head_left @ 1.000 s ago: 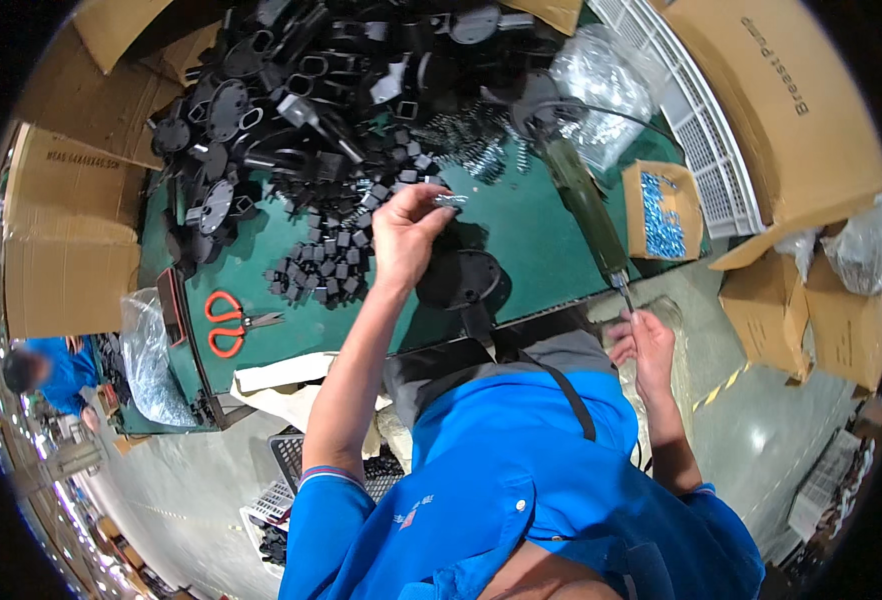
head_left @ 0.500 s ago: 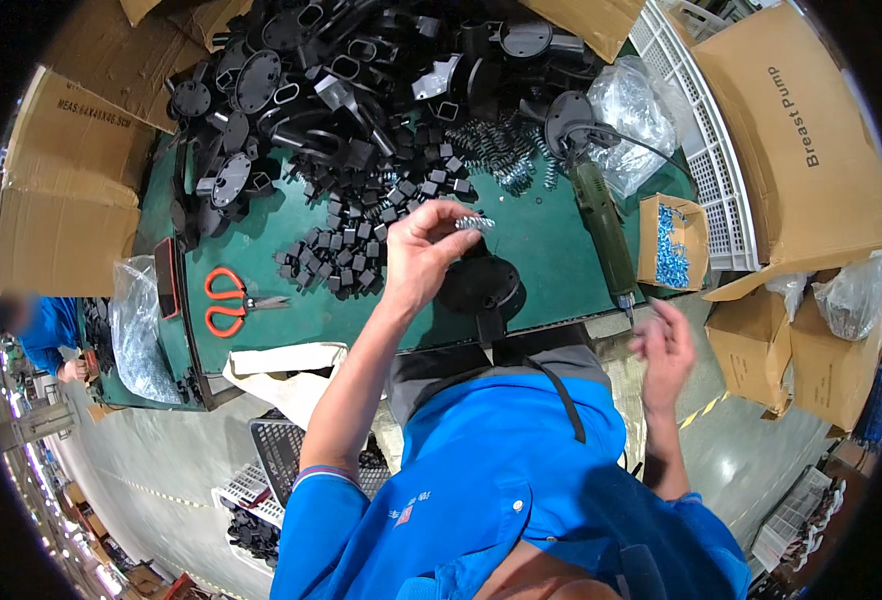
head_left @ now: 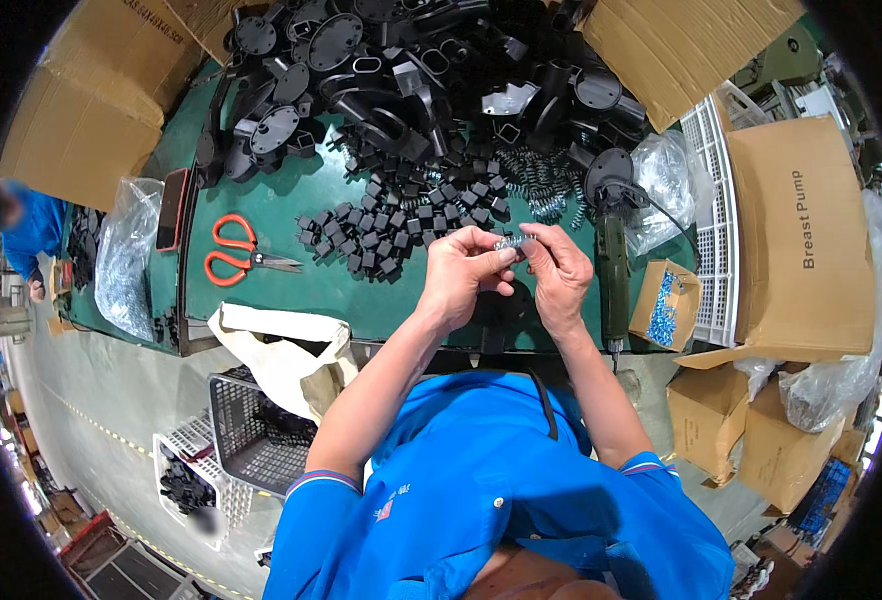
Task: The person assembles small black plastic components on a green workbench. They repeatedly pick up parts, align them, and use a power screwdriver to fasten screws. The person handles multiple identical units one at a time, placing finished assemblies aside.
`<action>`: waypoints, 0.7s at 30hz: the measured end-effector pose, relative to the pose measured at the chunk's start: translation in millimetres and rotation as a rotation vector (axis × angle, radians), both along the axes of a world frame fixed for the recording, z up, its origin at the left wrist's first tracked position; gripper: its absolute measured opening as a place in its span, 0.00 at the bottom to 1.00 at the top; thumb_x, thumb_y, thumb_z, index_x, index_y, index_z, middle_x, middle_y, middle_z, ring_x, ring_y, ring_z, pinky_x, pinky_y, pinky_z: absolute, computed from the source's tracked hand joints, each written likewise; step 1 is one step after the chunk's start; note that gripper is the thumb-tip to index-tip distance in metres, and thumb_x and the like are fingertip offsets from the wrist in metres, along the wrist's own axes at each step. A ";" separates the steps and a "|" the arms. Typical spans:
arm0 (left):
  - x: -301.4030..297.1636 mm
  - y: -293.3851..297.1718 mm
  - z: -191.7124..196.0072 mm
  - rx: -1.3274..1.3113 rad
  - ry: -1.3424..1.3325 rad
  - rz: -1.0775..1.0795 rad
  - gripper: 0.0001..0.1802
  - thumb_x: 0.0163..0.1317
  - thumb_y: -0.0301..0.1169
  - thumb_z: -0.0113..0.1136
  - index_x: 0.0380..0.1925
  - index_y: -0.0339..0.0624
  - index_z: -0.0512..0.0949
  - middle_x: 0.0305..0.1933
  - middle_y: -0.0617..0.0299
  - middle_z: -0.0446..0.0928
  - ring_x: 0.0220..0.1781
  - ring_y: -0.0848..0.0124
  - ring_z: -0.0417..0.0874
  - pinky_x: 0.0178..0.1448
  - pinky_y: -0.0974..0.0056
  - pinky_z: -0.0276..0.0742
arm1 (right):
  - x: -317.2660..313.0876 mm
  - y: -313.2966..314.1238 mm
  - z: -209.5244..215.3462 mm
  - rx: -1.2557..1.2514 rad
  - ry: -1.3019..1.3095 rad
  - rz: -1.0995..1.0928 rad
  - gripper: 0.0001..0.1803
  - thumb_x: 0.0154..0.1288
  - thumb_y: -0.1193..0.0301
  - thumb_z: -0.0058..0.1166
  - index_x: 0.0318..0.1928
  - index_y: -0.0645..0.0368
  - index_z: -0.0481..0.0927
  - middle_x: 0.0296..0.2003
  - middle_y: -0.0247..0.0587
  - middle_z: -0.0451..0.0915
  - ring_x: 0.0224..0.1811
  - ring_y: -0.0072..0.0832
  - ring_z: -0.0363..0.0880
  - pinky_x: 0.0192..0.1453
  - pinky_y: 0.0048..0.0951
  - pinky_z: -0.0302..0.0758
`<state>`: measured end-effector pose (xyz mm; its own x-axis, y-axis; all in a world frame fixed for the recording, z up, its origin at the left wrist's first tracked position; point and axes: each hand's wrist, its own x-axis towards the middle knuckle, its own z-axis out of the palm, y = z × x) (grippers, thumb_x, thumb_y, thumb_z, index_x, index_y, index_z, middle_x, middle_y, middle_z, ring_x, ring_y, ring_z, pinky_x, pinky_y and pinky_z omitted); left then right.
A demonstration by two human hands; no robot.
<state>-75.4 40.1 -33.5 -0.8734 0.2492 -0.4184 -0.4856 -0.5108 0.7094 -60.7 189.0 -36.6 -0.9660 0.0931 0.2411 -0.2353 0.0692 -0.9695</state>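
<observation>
Both hands, the left hand (head_left: 461,275) and the right hand (head_left: 559,272), meet over a bare strip of green table (head_left: 291,295). Just beyond their fingertips lies a cluster of small black square parts (head_left: 391,225), and past that a tall heap of black plastic housings (head_left: 401,70) blocks the far side. To the left, orange-handled scissors (head_left: 233,250) lie with open green surface around them. Close on the right stands a dark green power tool (head_left: 611,270), then a small carton of blue screws (head_left: 667,308). Metal springs (head_left: 536,185) lie scattered ahead to the right.
</observation>
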 end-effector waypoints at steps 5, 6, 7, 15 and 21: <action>-9.4 -11.8 1.2 0.062 0.056 -0.127 0.06 0.63 0.24 0.64 0.35 0.35 0.76 0.33 0.52 0.82 0.25 0.72 0.83 0.23 0.68 0.82 | -7.7 -0.9 -5.9 -0.437 -0.167 0.129 0.10 0.70 0.70 0.58 0.45 0.65 0.82 0.34 0.34 0.82 0.30 0.17 0.76 0.31 0.19 0.72; -11.6 -13.7 6.4 -0.003 0.079 -0.159 0.06 0.65 0.25 0.62 0.35 0.34 0.76 0.31 0.53 0.82 0.24 0.72 0.83 0.22 0.68 0.81 | -8.8 -0.7 -9.1 -0.555 -0.206 0.176 0.11 0.71 0.69 0.58 0.45 0.64 0.82 0.33 0.34 0.82 0.29 0.17 0.76 0.31 0.19 0.72; -12.9 -14.7 9.7 -0.067 0.102 -0.191 0.06 0.67 0.26 0.61 0.35 0.34 0.75 0.30 0.54 0.81 0.22 0.72 0.82 0.20 0.69 0.80 | -8.9 -0.6 -10.7 -0.503 -0.190 0.166 0.11 0.71 0.69 0.58 0.46 0.64 0.82 0.34 0.34 0.83 0.29 0.17 0.76 0.31 0.19 0.72; -20.0 -7.3 -15.4 0.101 0.048 -0.250 0.21 0.76 0.44 0.45 0.33 0.37 0.74 0.21 0.59 0.76 0.18 0.70 0.80 0.16 0.69 0.76 | -32.2 0.5 -8.1 -0.091 -0.080 -0.089 0.20 0.69 0.74 0.57 0.61 0.64 0.74 0.48 0.44 0.82 0.42 0.24 0.83 0.36 0.22 0.78; -17.5 -8.6 -9.6 -0.156 0.167 -0.078 0.13 0.73 0.37 0.54 0.39 0.37 0.78 0.26 0.64 0.77 0.24 0.76 0.80 0.22 0.71 0.77 | -26.6 12.0 5.3 -0.004 -0.344 0.091 0.18 0.71 0.63 0.59 0.53 0.63 0.79 0.36 0.36 0.82 0.33 0.20 0.81 0.30 0.20 0.75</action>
<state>-92.9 31.4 -43.1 -0.9141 0.2627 -0.3088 -0.3891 -0.3543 0.8503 -87.3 201.0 -31.3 -0.9950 0.0031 -0.1001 0.1001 0.0595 -0.9932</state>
